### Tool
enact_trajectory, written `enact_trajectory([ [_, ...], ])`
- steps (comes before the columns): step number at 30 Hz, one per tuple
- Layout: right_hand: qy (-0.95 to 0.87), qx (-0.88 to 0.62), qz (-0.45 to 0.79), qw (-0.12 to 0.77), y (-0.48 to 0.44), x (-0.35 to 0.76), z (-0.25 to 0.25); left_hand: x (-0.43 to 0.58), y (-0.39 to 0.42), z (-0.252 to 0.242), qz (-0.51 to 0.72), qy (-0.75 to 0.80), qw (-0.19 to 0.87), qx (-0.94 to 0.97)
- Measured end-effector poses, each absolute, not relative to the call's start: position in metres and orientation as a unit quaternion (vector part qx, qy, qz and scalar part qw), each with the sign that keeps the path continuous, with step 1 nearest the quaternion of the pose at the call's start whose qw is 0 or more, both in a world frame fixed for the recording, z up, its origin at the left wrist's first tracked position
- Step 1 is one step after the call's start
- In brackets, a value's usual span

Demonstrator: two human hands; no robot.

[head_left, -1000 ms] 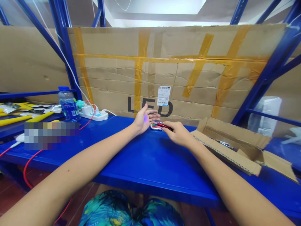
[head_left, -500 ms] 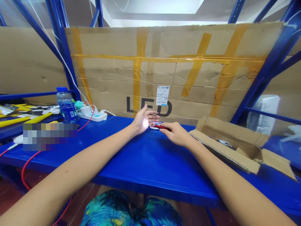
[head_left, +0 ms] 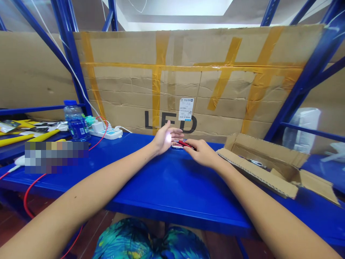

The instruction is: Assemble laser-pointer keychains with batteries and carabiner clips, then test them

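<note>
Near the back of the blue table (head_left: 172, 187), my right hand (head_left: 201, 151) is closed around a red pen-like object (head_left: 185, 145) that points left. My left hand (head_left: 164, 139) is held up beside it, palm toward the right, fingers apart and holding nothing. A bright white spot of light falls on the left palm. Between and behind the hands, several slim objects (head_left: 177, 146) lie on the table, partly hidden by the fingers.
An open cardboard box (head_left: 256, 176) with metal items stands at the right. At the left are a blue-capped bottle (head_left: 77, 122), a white power strip (head_left: 109, 134), red cables and yellow items (head_left: 45, 136). A large cardboard sheet (head_left: 129, 86) stands behind the table.
The red object in my right hand has tilted slightly, its tip now higher. The light spot on my left palm has shifted a little up and right.
</note>
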State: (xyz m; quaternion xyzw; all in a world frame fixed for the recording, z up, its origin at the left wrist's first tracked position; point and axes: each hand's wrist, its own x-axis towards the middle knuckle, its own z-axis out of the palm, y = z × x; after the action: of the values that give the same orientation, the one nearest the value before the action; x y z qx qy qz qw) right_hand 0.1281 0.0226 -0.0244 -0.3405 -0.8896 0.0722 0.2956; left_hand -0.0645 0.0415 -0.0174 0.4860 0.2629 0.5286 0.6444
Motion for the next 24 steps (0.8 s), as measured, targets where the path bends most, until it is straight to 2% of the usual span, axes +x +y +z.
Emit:
enact_trajectory([
  [24, -0.895, -0.317, 0.102, 0.297, 0.0245, 0.1295, -0.0262, -0.0672, 0.0448, -0.0183, 0.519, 0.255, 0.648, 0.495],
])
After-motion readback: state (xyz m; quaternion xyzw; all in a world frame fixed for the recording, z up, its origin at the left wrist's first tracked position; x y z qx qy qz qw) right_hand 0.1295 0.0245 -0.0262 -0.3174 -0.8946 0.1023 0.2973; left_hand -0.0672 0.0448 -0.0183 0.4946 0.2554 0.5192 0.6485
